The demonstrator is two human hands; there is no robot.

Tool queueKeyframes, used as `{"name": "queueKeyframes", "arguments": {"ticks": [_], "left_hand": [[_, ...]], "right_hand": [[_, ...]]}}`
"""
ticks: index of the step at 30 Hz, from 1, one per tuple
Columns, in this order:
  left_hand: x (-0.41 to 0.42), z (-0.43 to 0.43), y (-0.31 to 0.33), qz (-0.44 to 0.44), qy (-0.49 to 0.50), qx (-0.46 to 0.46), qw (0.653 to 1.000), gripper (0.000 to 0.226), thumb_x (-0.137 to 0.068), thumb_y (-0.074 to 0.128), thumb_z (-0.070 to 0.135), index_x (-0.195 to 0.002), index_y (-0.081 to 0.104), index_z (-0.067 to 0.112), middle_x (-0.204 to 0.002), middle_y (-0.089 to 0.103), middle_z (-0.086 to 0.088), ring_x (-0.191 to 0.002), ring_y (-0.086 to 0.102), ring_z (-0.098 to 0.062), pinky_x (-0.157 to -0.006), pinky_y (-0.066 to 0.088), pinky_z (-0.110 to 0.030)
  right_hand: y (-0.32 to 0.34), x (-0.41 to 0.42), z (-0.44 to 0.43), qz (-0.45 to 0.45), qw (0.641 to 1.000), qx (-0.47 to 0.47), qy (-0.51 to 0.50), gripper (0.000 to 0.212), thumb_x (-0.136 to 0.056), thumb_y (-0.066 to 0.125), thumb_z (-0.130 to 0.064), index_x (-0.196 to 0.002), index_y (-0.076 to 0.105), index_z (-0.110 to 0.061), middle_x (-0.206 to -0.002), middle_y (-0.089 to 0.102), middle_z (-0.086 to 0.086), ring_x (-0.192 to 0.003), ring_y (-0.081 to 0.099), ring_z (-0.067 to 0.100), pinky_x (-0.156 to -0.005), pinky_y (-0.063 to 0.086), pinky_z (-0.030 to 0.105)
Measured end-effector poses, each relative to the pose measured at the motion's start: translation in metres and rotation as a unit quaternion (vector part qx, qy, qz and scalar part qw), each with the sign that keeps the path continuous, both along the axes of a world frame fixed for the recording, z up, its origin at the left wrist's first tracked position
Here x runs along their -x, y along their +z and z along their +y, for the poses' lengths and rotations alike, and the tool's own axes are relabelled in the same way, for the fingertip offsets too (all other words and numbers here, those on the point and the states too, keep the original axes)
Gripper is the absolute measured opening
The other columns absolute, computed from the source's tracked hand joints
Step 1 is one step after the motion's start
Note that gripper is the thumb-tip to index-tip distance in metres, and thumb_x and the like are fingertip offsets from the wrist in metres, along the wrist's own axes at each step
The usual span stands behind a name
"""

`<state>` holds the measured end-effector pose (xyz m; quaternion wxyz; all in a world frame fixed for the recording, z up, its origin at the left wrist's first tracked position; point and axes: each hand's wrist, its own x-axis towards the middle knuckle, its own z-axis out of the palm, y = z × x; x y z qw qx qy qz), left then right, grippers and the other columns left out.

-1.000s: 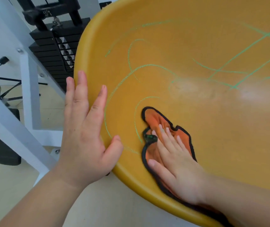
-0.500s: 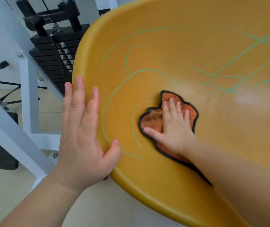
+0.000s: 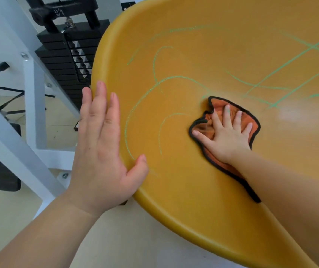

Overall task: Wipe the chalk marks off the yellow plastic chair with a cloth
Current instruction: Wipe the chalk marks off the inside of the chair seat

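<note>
The yellow plastic chair point(image 3: 193, 200) fills the right and centre of the head view, seat shell facing me. Green chalk marks point(image 3: 154, 86) curve over its left part, and crossed green lines point(image 3: 290, 64) run at the upper right. An orange cloth with a black hem point(image 3: 251, 120) lies flat on the seat. My right hand point(image 3: 226, 136) presses on it with fingers spread and straight. My left hand point(image 3: 100, 144) rests flat against the chair's left rim, thumb lying on the inner surface.
A white metal frame point(image 3: 34, 105) with a black weight stack point(image 3: 65, 60) stands behind the chair at the left. A black cable and plug point(image 3: 2, 67) hang at the far left. Pale floor point(image 3: 116, 238) shows below the chair's rim.
My right hand has slid the cloth up and to the right across the seat, away from the rim, onto the end of a curved chalk line. My left hand stays on the rim.
</note>
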<state>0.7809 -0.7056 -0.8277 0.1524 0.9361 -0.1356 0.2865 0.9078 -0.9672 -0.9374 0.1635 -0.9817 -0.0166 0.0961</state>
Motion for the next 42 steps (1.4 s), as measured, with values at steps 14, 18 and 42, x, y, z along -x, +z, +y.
{"name": "queueKeyframes", "arguments": {"ticks": [14,18,42], "left_hand": [[-0.003,0.001,-0.001,-0.009,-0.041,0.025,0.999,0.089,-0.096,0.040,0.054,-0.151,0.018,-0.012,-0.162,0.010,-0.030,-0.153,0.002,-0.044,-0.124,0.008,-0.054],[-0.003,0.000,-0.003,-0.021,-0.062,0.052,0.996,0.091,-0.100,0.017,0.061,-0.149,0.018,-0.016,-0.161,0.011,-0.031,-0.152,0.003,-0.046,-0.123,0.010,-0.059],[-0.003,0.003,0.000,-0.014,-0.019,-0.009,1.000,0.094,-0.089,0.054,0.054,-0.150,0.025,-0.011,-0.160,0.014,-0.032,-0.151,0.006,-0.048,-0.125,0.004,-0.045]], "right_hand": [[-0.002,0.038,0.008,-0.030,0.989,-0.009,0.146,0.108,-0.053,0.000,-0.109,-0.146,-0.019,-0.057,-0.164,-0.031,-0.013,-0.155,-0.023,0.026,-0.122,-0.003,0.065],[0.006,0.006,0.027,-0.008,0.999,-0.043,-0.007,0.125,-0.056,0.004,-0.108,-0.161,-0.005,-0.041,-0.169,-0.023,-0.003,-0.155,-0.020,0.035,-0.120,-0.008,0.068],[0.037,0.093,0.097,-0.038,0.955,-0.216,0.198,0.101,-0.070,-0.005,-0.097,-0.159,-0.002,-0.050,-0.162,-0.032,-0.023,-0.152,-0.030,0.017,-0.124,-0.014,0.049]]}}
